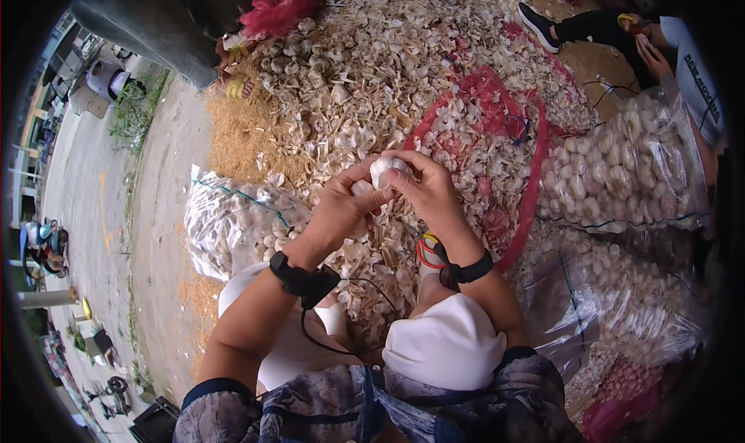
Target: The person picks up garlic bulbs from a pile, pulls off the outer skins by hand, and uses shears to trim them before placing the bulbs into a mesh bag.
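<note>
A white garlic bulb (389, 169) is held up in front of me between both hands. My right hand (431, 195) is closed on it, thumb on the near side and fingers over the top. Beside it my left hand (340, 204) is also closed, its fingertips at the bulb's left side. A second pale, rounded piece of garlic (362, 188) shows between the left thumb and fingers, partly hidden. Below the right hand is a tool with red and yellow loop handles (428, 250), mostly covered.
Garlic skins and stalks (349, 94) cover the ground. A clear bag of garlic (233, 226) lies left; larger filled bags (621, 167) stand right. Red netting (535, 187) runs between. A co-worker's hand (654, 59) shows at upper right. A grey post (147, 28) stands upper left.
</note>
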Demonstrator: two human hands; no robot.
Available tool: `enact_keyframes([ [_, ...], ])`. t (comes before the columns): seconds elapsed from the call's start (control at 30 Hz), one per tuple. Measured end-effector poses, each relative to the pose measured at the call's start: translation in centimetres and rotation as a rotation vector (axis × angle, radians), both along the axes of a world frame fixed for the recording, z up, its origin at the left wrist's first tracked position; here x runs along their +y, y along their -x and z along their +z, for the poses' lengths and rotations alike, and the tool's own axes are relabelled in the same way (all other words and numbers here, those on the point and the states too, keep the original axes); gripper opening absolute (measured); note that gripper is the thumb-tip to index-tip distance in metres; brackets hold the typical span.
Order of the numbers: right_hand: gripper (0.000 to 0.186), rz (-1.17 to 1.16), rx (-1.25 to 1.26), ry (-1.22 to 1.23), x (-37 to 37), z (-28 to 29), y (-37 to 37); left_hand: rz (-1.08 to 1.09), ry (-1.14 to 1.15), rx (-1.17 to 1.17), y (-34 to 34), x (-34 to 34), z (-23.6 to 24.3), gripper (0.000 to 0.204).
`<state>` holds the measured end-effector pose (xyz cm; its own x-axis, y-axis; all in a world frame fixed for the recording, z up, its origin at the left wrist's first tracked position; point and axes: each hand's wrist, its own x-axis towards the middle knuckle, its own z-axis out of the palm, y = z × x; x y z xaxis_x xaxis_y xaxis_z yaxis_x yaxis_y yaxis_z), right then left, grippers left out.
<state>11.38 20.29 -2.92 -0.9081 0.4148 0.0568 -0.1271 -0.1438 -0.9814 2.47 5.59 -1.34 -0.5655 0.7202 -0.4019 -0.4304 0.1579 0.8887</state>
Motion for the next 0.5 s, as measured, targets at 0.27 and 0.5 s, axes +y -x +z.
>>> enact_keyframes([
  [0.27,0.019,-0.235,0.259,-0.485,-0.5,0.2,0.0,-0.062,-0.186,-0.471,0.0,0.2,1.7,0.035],
  [0.5,0.04,-0.013,0.195,0.027,-0.3,1.1,-0.3,-0.053,-0.262,-0.321,0.8,-0.1,-0.4,0.04],
])
